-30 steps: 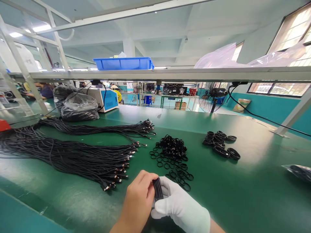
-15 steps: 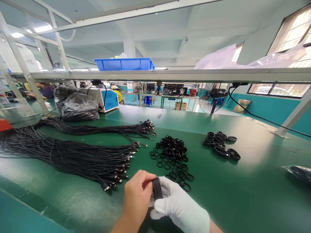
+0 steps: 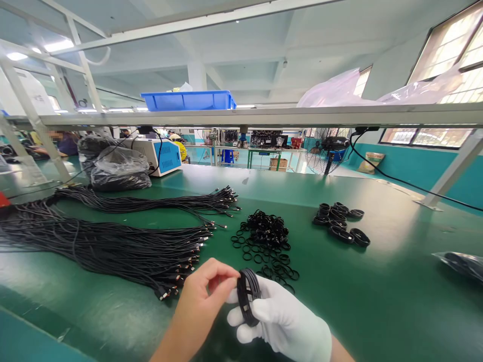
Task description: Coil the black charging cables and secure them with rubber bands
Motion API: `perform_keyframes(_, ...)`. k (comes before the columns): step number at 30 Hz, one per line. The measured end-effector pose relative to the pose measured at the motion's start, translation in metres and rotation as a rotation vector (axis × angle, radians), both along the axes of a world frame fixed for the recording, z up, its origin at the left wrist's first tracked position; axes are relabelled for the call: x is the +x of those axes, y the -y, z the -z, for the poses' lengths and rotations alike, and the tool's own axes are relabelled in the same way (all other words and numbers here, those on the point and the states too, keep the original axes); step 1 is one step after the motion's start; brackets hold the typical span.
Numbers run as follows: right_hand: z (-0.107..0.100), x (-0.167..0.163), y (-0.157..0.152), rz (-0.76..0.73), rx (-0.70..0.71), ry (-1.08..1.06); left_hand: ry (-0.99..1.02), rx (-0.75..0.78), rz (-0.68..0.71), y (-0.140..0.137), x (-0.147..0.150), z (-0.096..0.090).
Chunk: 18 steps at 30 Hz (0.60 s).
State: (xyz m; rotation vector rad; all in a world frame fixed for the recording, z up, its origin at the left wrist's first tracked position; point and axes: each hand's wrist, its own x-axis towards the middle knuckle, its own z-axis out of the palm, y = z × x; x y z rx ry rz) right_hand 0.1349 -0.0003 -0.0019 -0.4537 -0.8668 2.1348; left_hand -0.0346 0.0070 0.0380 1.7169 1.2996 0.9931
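Note:
A black cable wound into a small coil is held upright above the table's front. My right hand, in a white glove, grips it from the right with the thumb across its near side. My left hand is bare and pinches the coil's upper left edge between thumb and fingertips. A metal plug end shows on the coil's lower part. Just beyond my hands lies a heap of small black rings, with loose ones spread towards me. Long black cables lie in a bundle to the left, plug ends facing the rings.
A second cable bundle lies farther back. Several coiled cables rest on the right of the green table. A bagged item lies at the right edge. A plastic bag and blue-white machine stand back left, under a shelf.
The coil has turned so that its round opening and a plug end now show. My left hand has shifted left and its wrist has lowered. The camera view has moved slightly.

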Motion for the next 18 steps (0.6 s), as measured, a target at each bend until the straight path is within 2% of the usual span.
perform_keyframes(6,-0.007,-0.005,0.001,0.011,0.077,0.043,-0.084,-0.026,0.149,0.006,0.008,-0.003)
perform_keyframes(12,-0.002,-0.001,-0.002,0.002,0.085,0.001,-0.155,0.042,0.150,0.006,0.005,-0.005)
perform_keyframes(15,-0.002,0.003,0.000,-0.089,0.020,-0.099,-0.038,0.045,0.090,0.000,-0.004,-0.005)
perform_keyframes(16,-0.003,0.004,0.001,-0.136,-0.004,-0.125,0.020,0.018,0.112,-0.003,-0.007,-0.004)
perform_keyframes(18,-0.003,0.004,0.002,-0.245,-0.042,-0.152,0.133,-0.087,0.262,-0.010,-0.012,-0.001)
